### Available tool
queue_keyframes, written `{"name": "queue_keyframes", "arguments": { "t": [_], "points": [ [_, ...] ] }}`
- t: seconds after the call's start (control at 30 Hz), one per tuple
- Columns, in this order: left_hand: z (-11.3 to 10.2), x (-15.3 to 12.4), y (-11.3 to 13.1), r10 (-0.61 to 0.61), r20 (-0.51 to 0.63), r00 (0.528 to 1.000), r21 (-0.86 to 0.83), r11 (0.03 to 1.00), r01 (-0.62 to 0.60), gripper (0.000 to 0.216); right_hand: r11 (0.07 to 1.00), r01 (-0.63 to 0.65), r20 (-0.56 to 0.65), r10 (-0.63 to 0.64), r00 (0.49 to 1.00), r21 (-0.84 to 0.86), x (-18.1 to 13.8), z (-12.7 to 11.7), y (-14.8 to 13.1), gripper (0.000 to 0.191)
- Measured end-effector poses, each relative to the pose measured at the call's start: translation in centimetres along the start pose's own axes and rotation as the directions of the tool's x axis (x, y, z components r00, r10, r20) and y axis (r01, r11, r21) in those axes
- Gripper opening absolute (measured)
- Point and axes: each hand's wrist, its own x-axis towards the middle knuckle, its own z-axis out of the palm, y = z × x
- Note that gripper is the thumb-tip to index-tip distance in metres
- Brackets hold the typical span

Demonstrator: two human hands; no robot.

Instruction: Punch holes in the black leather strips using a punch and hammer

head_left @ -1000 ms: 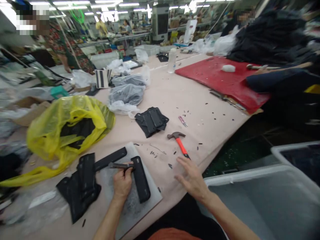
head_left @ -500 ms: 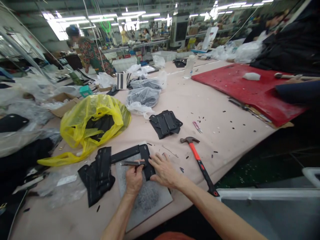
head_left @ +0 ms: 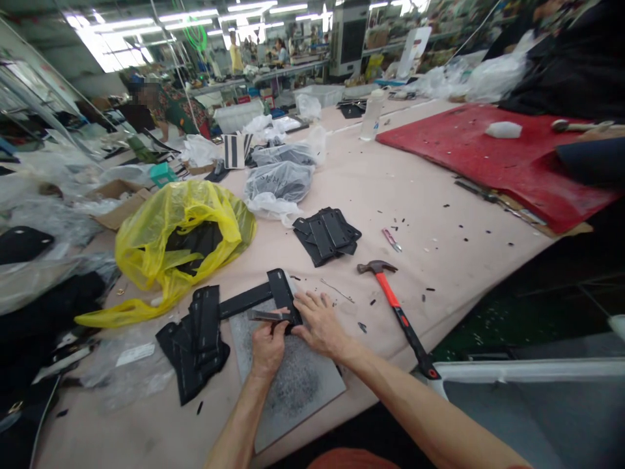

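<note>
My left hand (head_left: 267, 345) is closed round a thin metal punch tool (head_left: 263, 316), its tip lying across a black strap piece (head_left: 282, 293) on a grey pad (head_left: 297, 384). My right hand (head_left: 319, 322) presses flat on the same strap piece, fingers spread, just right of the tool. A second long black strap (head_left: 244, 300) runs leftward from it. A pile of black pieces (head_left: 198, 339) sits left of the pad.
A red-handled hammer (head_left: 398, 312) lies right of my hands. A stack of black pieces (head_left: 327, 234), a yellow bag (head_left: 180, 234) and clear bags (head_left: 278, 182) lie beyond. A red mat (head_left: 488, 163) is far right, a grey bin (head_left: 527, 410) at my right. A person stands far left.
My right hand came from near the hammer handle to rest on the black strap piece beside my left hand. The view shifted, and the left hand kept the tool.
</note>
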Motion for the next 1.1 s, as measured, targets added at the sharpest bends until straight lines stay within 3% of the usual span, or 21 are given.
{"name": "queue_keyframes", "arguments": {
  "t": [0.1, 0.33, 1.1],
  "points": [
    [0.0, 0.1, 0.1, 0.009, 0.015, 1.0, 0.015, 1.0, -0.01, 0.02, 0.999, -0.031, 0.002, 0.031, 1.0, 0.033, -0.1, 0.3, 0.2, 0.059],
    [0.0, 0.0, 0.2, -0.007, 0.044, 0.999, 0.064, 0.998, 0.005, 0.022, 0.994, 0.018, 0.097, -0.028, 0.995, 0.11, -0.4, -0.4, 1.5, 0.067],
    [0.5, 0.1, 0.7, 0.073, 0.084, 0.994, 0.176, 0.981, -0.087, 0.022, 0.986, -0.005, 0.052, -0.003, 0.999, 0.165, -0.6, 0.0, 1.7, 0.065]
  ]
}}
